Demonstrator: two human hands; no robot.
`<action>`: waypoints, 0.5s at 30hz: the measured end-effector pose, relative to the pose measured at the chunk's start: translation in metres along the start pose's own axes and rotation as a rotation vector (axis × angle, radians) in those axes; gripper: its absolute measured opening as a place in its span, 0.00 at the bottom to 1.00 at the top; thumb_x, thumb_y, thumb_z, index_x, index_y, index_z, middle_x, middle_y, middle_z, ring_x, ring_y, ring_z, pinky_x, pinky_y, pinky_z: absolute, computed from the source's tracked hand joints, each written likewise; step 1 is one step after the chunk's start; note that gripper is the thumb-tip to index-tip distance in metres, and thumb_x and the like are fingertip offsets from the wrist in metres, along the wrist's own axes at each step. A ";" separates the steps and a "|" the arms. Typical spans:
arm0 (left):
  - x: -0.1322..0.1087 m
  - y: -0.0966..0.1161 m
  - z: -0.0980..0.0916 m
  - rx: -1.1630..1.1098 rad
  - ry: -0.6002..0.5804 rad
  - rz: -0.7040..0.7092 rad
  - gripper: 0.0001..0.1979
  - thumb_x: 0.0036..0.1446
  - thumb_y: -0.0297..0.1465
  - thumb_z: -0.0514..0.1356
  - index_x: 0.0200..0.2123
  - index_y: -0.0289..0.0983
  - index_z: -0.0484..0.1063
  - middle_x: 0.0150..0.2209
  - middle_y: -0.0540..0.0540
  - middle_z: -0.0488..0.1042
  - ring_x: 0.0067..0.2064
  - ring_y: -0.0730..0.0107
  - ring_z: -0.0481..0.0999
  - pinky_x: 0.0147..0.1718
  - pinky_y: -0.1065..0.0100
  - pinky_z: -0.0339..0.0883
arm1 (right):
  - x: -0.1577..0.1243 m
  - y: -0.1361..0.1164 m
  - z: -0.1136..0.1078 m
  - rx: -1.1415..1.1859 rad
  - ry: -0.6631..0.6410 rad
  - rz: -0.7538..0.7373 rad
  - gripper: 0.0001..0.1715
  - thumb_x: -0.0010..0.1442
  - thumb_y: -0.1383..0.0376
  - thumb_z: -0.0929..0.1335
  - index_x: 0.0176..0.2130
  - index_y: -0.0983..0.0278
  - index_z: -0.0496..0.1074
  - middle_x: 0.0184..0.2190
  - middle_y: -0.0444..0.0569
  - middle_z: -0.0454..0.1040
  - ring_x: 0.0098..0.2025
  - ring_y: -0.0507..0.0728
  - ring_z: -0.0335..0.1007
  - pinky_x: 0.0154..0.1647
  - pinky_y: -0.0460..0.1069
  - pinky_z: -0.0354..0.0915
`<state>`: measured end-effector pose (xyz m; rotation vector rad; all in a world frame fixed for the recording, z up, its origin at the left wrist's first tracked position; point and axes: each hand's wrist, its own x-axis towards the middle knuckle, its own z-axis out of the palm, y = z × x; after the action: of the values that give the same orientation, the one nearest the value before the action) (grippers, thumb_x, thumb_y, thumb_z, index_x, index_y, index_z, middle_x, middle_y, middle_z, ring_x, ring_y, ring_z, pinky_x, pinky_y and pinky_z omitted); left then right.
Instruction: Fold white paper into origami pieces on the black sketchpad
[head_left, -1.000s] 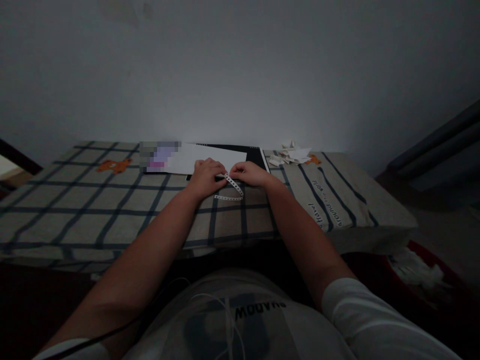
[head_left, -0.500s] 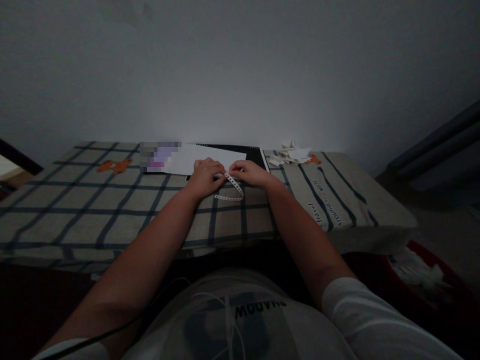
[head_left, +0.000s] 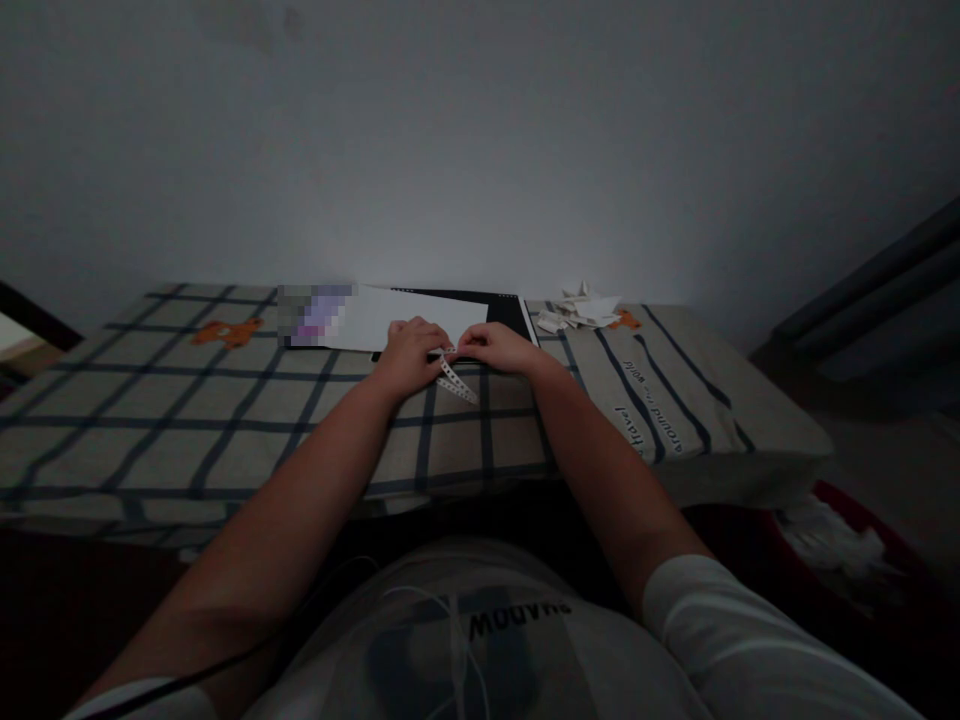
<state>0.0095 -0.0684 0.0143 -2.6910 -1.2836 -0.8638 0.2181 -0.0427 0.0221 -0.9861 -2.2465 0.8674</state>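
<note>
Between my hands is a narrow white paper strip [head_left: 457, 384] with a row of dark holes or squares along it. It is folded over, and its loose part hangs toward the table's front. My left hand [head_left: 412, 352] is closed on the strip, fingers bent. My right hand [head_left: 495, 345] pinches at the strip's right end, thumb and forefinger together. Under and behind both hands lie a white sheet [head_left: 409, 312] and a black sheet or folder [head_left: 506, 303] with small perforations along its far edge.
A checked cloth [head_left: 255, 420] covers the table. Crumpled white paper pieces [head_left: 581, 308] lie right of the folder. A blurred purple print [head_left: 319, 312] is at the sheet's left end. The wall [head_left: 480, 150] rises behind; a red bin with white scraps [head_left: 832, 545] stands lower right.
The strip's loose part has swung left and doubled up closer beneath my left hand. Both hands stay almost in place.
</note>
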 end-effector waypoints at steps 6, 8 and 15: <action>-0.001 0.001 -0.001 0.009 -0.001 -0.025 0.10 0.61 0.39 0.58 0.35 0.42 0.77 0.44 0.44 0.79 0.48 0.53 0.69 0.47 0.51 0.52 | 0.000 -0.001 -0.001 -0.004 0.036 -0.064 0.12 0.59 0.60 0.68 0.35 0.67 0.75 0.33 0.47 0.74 0.35 0.53 0.67 0.40 0.48 0.61; -0.001 0.002 -0.003 0.007 -0.007 -0.032 0.10 0.61 0.38 0.58 0.35 0.42 0.77 0.43 0.44 0.79 0.48 0.53 0.69 0.47 0.50 0.52 | -0.001 -0.004 -0.003 0.028 0.025 -0.022 0.12 0.58 0.60 0.68 0.36 0.67 0.75 0.33 0.48 0.75 0.35 0.53 0.68 0.40 0.48 0.62; 0.000 0.004 -0.004 0.032 0.001 -0.037 0.09 0.57 0.38 0.61 0.34 0.40 0.76 0.42 0.44 0.79 0.48 0.53 0.69 0.47 0.51 0.52 | -0.002 -0.007 -0.008 0.008 -0.009 0.094 0.10 0.57 0.65 0.68 0.35 0.69 0.77 0.31 0.49 0.77 0.33 0.53 0.69 0.38 0.48 0.63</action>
<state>0.0103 -0.0716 0.0185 -2.6499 -1.3391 -0.8407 0.2217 -0.0457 0.0323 -1.0933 -2.2177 0.9225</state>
